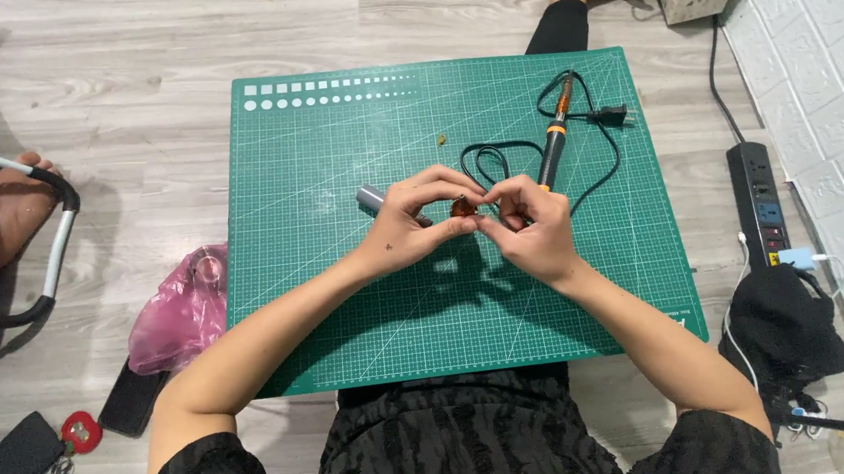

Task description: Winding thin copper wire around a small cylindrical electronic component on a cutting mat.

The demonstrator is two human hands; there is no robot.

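Observation:
Over the middle of a green cutting mat (347, 303), my left hand (411, 223) and my right hand (532, 228) meet, and their fingertips pinch a small brown-orange piece (462, 206) between them. A grey cylinder (373, 199) lies on the mat just behind my left hand, partly hidden by it. An orange and black soldering iron (553, 141) lies on the mat behind my right hand, its black cord (484, 160) looped beside it and ending in a plug (613, 115).
A pink plastic bag (182, 311), a dark phone (132, 400), a black pouch with keys (33, 458) lie on the wooden floor at left. A power strip (759, 205) and black bag (785, 324) sit at right by a white wall. A small brown bit (441, 139) rests on the mat.

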